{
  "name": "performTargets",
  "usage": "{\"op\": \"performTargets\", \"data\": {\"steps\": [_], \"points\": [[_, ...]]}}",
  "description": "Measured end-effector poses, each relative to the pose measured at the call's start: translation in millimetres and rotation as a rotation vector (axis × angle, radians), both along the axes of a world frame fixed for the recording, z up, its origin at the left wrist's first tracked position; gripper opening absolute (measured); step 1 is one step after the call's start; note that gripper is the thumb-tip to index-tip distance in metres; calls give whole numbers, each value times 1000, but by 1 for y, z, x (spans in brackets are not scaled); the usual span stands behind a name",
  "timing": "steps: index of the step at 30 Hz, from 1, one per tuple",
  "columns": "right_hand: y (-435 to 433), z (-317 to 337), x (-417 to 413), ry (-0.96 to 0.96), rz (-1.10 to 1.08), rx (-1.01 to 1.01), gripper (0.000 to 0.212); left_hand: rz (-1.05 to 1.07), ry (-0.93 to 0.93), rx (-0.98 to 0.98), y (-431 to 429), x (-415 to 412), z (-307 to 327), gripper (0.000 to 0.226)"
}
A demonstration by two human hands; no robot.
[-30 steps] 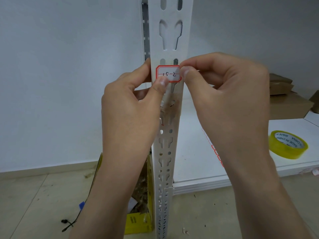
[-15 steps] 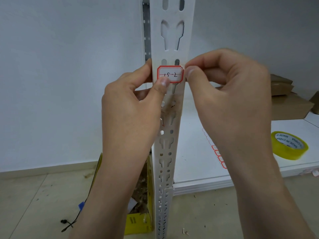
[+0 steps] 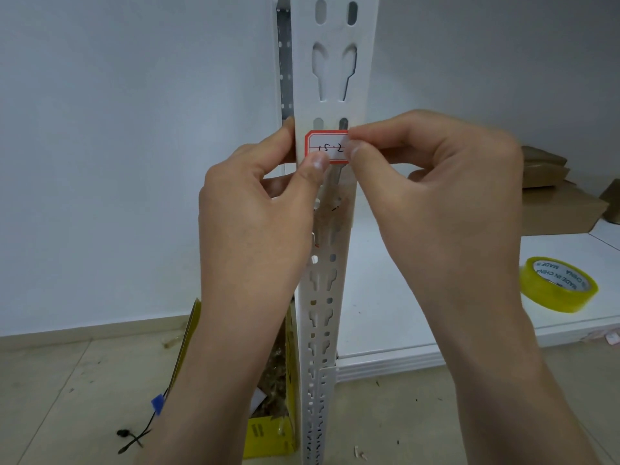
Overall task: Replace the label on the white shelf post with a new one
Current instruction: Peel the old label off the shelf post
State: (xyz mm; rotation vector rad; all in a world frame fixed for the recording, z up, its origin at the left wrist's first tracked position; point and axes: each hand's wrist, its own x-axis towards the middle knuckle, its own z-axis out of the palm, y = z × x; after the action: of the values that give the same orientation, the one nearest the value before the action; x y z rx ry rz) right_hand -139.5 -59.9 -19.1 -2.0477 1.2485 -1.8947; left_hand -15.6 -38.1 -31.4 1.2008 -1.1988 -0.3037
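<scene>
The white shelf post [image 3: 333, 78] stands upright at centre, perforated with paired slots along its length. A red-bordered label [image 3: 327, 146] marked "15-2" lies on the front face, just below a pair of oval slots. The left hand [image 3: 255, 216] grips the post: index finger at the left edge, thumb tip pressing the label's lower left corner. The right hand [image 3: 436, 196] pinches the label's right edge between thumb and index finger. A yellow tape roll [image 3: 558, 284] lies flat on the white shelf board [image 3: 385, 297] to the right, near brown cardboard boxes [image 3: 553, 203]. A yellow box [image 3: 268, 434] sits on the floor, just beside the post base
</scene>
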Motion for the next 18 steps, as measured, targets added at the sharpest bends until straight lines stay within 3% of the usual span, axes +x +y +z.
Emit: {"op": "performTargets", "data": {"steps": [11,18], "points": [[0,-1,3,-77,8,-55,5,-5,-3,3,1,0,0,37],[-2,-4,3,-24,-28,-74,9,7,-12,12,1,0,1,39]]}}
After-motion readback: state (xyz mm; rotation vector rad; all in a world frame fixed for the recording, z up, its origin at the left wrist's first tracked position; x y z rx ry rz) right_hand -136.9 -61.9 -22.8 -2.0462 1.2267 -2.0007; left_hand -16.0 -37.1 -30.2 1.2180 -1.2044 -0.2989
